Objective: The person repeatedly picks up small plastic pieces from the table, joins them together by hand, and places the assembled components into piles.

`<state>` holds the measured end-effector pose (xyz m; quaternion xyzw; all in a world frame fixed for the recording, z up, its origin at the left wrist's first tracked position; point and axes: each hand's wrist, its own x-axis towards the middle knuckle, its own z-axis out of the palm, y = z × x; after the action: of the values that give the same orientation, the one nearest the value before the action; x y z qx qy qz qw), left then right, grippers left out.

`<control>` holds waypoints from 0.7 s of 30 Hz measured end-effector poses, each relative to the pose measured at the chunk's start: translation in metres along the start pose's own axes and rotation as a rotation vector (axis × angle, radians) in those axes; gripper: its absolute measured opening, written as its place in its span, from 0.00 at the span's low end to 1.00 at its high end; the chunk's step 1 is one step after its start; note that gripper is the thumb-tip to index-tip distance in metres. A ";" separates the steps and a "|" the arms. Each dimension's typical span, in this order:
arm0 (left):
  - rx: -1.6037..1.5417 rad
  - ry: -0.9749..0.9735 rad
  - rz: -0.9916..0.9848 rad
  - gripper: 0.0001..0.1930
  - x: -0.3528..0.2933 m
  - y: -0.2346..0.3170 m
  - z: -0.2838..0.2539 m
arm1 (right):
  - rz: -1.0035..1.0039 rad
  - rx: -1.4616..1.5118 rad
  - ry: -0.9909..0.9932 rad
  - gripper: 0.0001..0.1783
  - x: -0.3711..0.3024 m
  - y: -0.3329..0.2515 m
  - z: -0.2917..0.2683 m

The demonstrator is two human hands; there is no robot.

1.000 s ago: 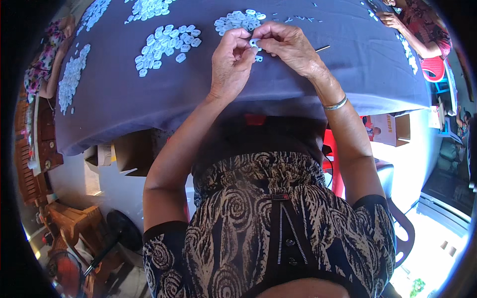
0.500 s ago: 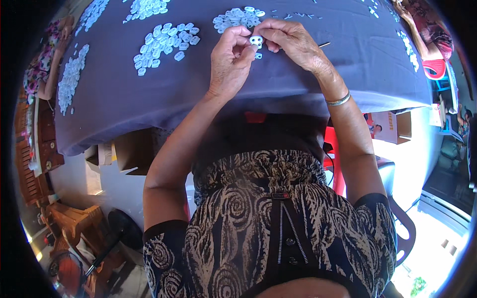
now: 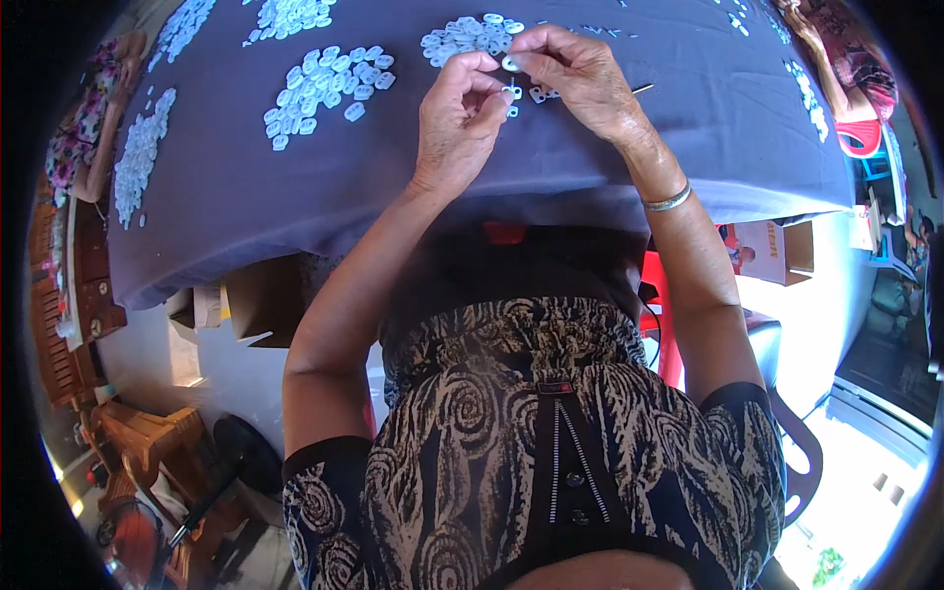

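Over the dark cloth, my left hand (image 3: 460,108) pinches a small white plastic piece with holes (image 3: 512,92) between thumb and fingers. My right hand (image 3: 575,81) is closed on a white oval piece (image 3: 509,64), held by its fingertips just above the other one. A thin pin seems to stand between the two pieces, though it is too small to be sure. Another small white piece (image 3: 512,112) shows just below my left fingertips. A few more white bits (image 3: 539,94) lie under my right hand. Just beyond my hands is a pile of translucent white pieces (image 3: 470,37).
A pile of white oval pieces (image 3: 329,90) lies to the left, with more heaps (image 3: 145,157) at the far left. Small pins (image 3: 580,32) are scattered beyond my right hand, near a thin stick (image 3: 642,88). Other people's arms (image 3: 841,93) reach the table at both sides.
My right hand has drawn slightly up, and the white oval piece in its fingers now stands apart from the piece in my left hand. White bits beneath the right hand have come into view.
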<state>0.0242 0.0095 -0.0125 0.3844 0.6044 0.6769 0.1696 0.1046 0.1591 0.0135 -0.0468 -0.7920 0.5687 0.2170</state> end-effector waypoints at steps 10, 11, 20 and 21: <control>0.002 0.012 0.008 0.15 -0.001 0.000 0.000 | 0.033 -0.476 0.022 0.08 0.002 0.008 -0.054; -0.005 0.008 0.001 0.15 -0.001 0.000 0.000 | 0.037 -0.530 0.012 0.06 0.001 0.005 -0.056; 0.006 -0.008 -0.017 0.15 -0.001 0.003 0.000 | -0.162 -0.724 0.026 0.07 0.001 0.022 -0.061; 0.017 -0.002 -0.019 0.15 -0.001 0.003 0.000 | -0.161 -0.728 0.026 0.07 0.002 0.020 -0.061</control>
<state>0.0256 0.0076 -0.0099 0.3809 0.6134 0.6698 0.1733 0.1237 0.2200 0.0117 -0.0658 -0.9407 0.2304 0.2403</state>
